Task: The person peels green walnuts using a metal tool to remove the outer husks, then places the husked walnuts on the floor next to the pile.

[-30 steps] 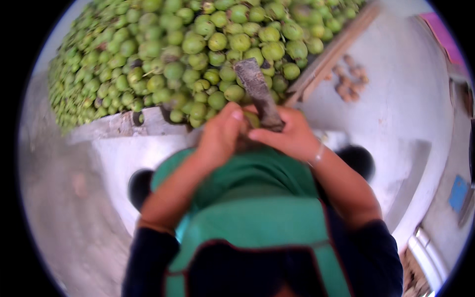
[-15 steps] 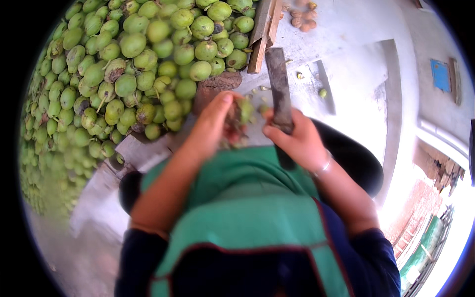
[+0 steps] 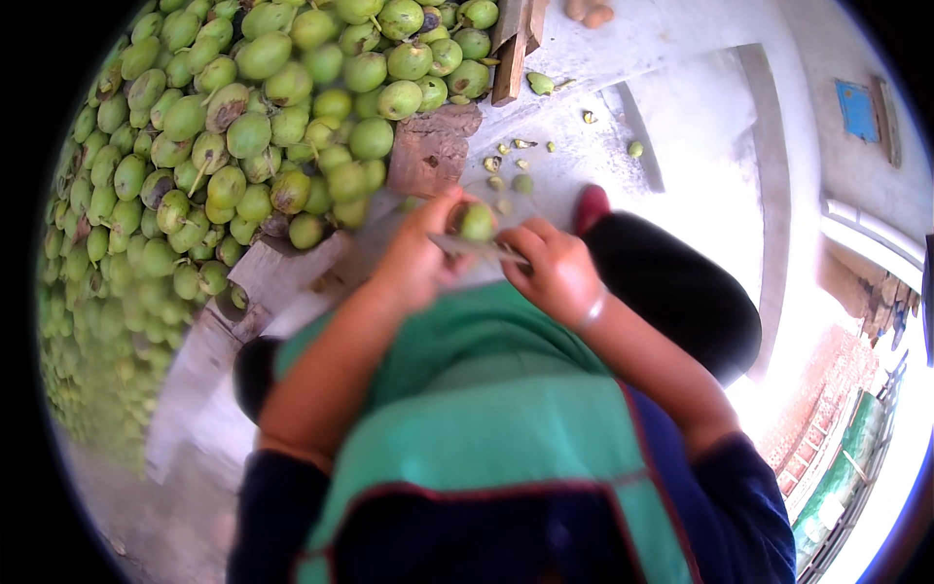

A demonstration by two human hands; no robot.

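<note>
Your left hand [image 3: 413,261] grips a green fruit [image 3: 476,222] just in front of the apron [image 3: 486,389]. Your right hand [image 3: 555,273] is closed on a blade [image 3: 477,249] lying under the fruit. Risk: the fruit rolls, the blade slips toward your left fingertips.

Looks like an outdoor farmyard processing spot, not a kitchen. There's a huge heap of green walnuts [image 3: 243,127] dumped on a bare concrete floor [image 3: 700,127], rough wooden planks [image 3: 511,49] edging the pile, husk scraps [image 3: 516,165] scattered around, and a brick wall [image 3: 827,389] in bright sun.
</note>
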